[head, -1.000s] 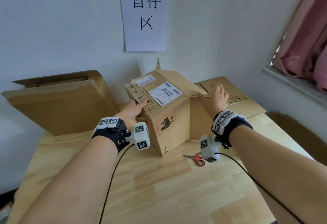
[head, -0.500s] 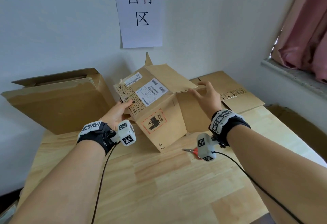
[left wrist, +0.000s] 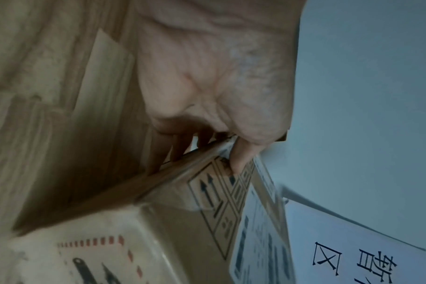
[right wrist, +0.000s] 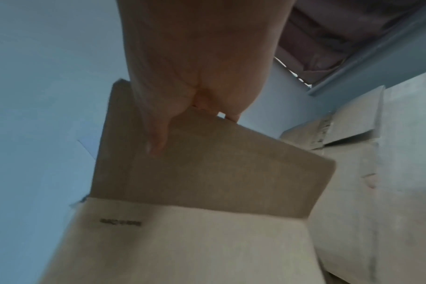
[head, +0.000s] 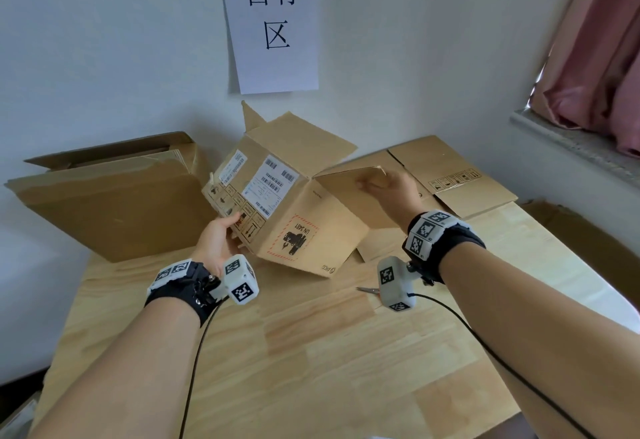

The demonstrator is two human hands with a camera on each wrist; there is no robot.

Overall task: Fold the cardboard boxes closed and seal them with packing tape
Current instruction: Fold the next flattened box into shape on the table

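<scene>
At nine o'clock on the wooden table [head: 311, 352] I see a large open carton [head: 114, 203] leaning by the wall, parked out of the way, I judge, until its turn. Moving right, my left hand [head: 216, 242] grips the lower left edge of the labelled box [head: 291, 216], thumb pressed on the printed face and the other fingers [left wrist: 163, 153] tucked behind the edge; I read this as a brace so the box stays tilted on its bottom corner near the table's centre. At twelve o'clock a paper sign [head: 273, 19] hangs on the wall. Further right, my right hand [head: 388, 189] pinches the free edge of the side flap [head: 346, 178], thumb on the near face, fingers behind it and hidden, holding it out level, probably to swing it inward. Below, scissors [head: 369, 289] lie partly hidden behind the wrist camera, handy for cutting. At two o'clock a flattened carton [head: 450, 175] lies waiting. I see no tape anywhere
</scene>
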